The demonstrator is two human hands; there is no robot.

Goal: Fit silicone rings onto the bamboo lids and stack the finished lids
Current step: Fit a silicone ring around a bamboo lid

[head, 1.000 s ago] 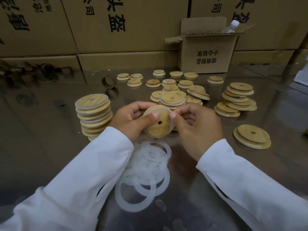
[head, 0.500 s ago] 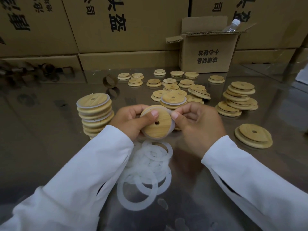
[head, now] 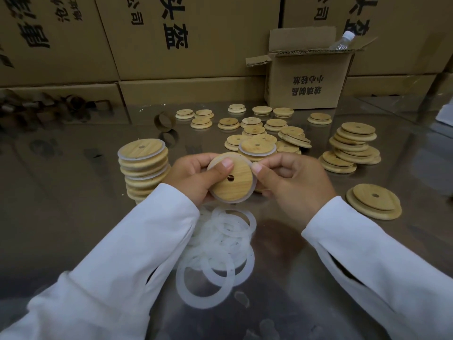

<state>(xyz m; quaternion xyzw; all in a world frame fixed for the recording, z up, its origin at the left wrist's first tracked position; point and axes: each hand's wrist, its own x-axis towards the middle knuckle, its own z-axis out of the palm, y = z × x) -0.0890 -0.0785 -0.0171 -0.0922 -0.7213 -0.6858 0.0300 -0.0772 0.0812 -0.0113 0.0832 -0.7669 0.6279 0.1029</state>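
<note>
Head view. One bamboo lid [head: 232,184] with a centre hole is held above the steel table [head: 73,217], between both hands. It is gripped by the left hand [head: 193,177], thumb pressed on its face and fingers curled behind. One silicone ring [head: 255,185] is seen round its lower and right rim and is pinched there by the right hand [head: 294,182].

- Loose rings [head: 220,253]: one overlapping pile lies below the hands; at least six are counted, exact number not readable.
- Finished stack [head: 143,168]: one, left of the hands, about eight lids, its base hidden by the sleeve.
- Ringed lid [head: 257,146]: one, on a low heap behind the hands.
- Bare lids: one leaning stack [head: 353,148] at right, one single lid [head: 373,201] nearer, a dozen or so scattered behind.
- One open carton [head: 308,87] holds one bottle [head: 342,40].
</note>
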